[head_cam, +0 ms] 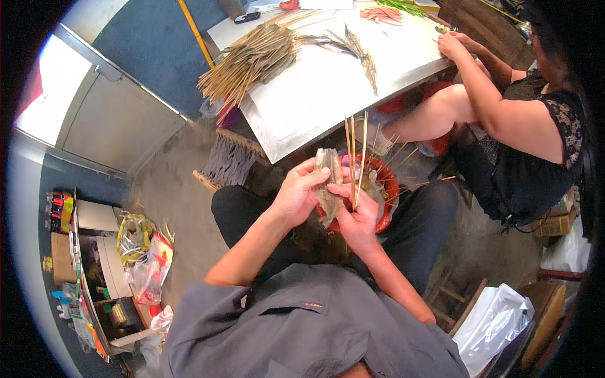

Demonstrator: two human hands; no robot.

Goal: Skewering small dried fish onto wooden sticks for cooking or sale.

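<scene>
My left hand (298, 191) pinches a flat, grey-brown dried piece (330, 177), which looks like dried fish, between thumb and fingers. From the other side my right hand (360, 215) touches the same piece with its thumb and fingers. Several thin wooden skewers (353, 160) stand up out of my right hand, their tips pointing away from me. Below both hands, between my knees, is a red plastic basin (392, 186) with skewers and scraps in it, partly hidden by my hands.
A white-topped table (302, 106) lies ahead, bearing a heap of skewered dried pieces (260, 56), loose dried pieces (359, 52), pinkish slices (382, 14) and a phone (247, 18). At right sits another person (510, 141), hands at the table's edge. A folding stool (231, 158) stands front left.
</scene>
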